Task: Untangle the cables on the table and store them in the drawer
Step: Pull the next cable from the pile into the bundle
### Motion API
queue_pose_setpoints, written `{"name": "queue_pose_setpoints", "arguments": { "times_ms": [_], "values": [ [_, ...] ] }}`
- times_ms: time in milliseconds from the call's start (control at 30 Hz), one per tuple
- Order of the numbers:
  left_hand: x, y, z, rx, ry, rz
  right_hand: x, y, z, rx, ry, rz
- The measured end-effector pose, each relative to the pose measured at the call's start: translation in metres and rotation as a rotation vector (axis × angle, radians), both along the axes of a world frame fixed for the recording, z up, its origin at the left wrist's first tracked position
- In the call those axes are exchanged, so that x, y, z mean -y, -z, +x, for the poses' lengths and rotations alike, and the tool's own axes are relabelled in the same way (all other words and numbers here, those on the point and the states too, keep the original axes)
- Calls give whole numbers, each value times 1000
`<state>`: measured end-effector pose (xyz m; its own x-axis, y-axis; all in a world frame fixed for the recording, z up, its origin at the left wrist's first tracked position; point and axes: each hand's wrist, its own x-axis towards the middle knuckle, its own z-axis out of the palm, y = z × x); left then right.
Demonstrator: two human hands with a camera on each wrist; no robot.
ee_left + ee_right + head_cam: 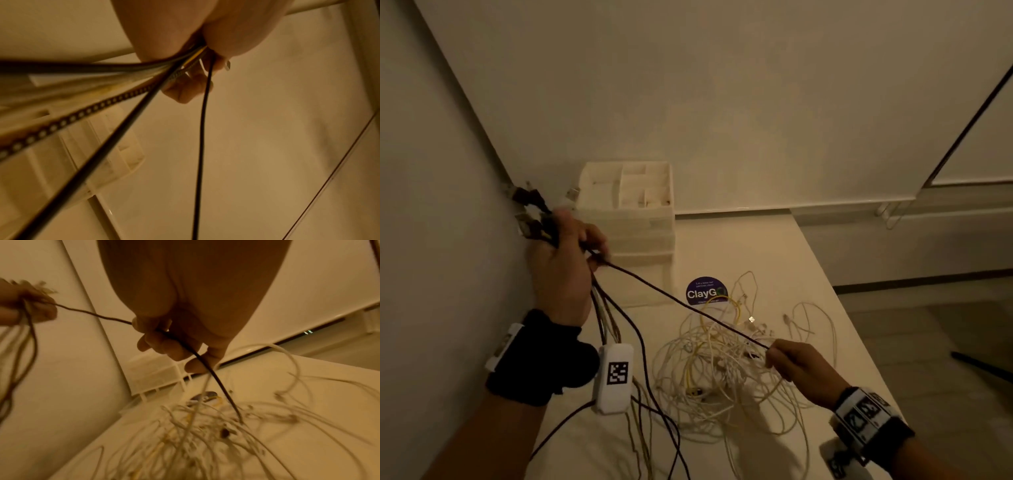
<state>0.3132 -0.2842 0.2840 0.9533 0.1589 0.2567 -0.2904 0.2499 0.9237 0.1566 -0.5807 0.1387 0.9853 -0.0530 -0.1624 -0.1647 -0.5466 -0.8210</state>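
My left hand (566, 253) is raised at the left and grips a bundle of several cables (606, 318), their plugs (529, 212) sticking out above the fist. In the left wrist view the same bundle (164, 71) runs through my curled fingers. One dark cable (681, 303) stretches taut from that fist down to my right hand (787, 359), which pinches it above the tangle. The right wrist view has my fingers (164, 344) curled round the dark cable (216, 381). A tangle of white and yellow cables (722, 370) lies on the white table (774, 246).
A white drawer unit (640, 222) with an open divided top stands against the back wall, left of centre. A purple round sticker (705, 291) lies on the table before it. The table's right edge drops to the floor. A wall stands close on the left.
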Motion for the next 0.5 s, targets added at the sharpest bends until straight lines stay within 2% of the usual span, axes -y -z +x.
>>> {"name": "queue_pose_setpoints", "arguments": {
  "times_ms": [100,167,233,333,433,500],
  "values": [
    [-1,-11,-6,-3,55,-93,6,12,0,6,90,-36],
    [3,-16,-10,1,122,-126,1,5,9,60,158,-18],
    [11,-17,-17,-43,250,-82,-6,-12,21,134,196,17],
    [34,-7,-41,-14,428,214,-15,-48,36,227,123,112],
    [64,16,-57,90,447,574,-26,-84,45,255,-20,127],
    [80,29,-60,111,442,693,-33,-101,48,281,-79,168]
  ]
}}
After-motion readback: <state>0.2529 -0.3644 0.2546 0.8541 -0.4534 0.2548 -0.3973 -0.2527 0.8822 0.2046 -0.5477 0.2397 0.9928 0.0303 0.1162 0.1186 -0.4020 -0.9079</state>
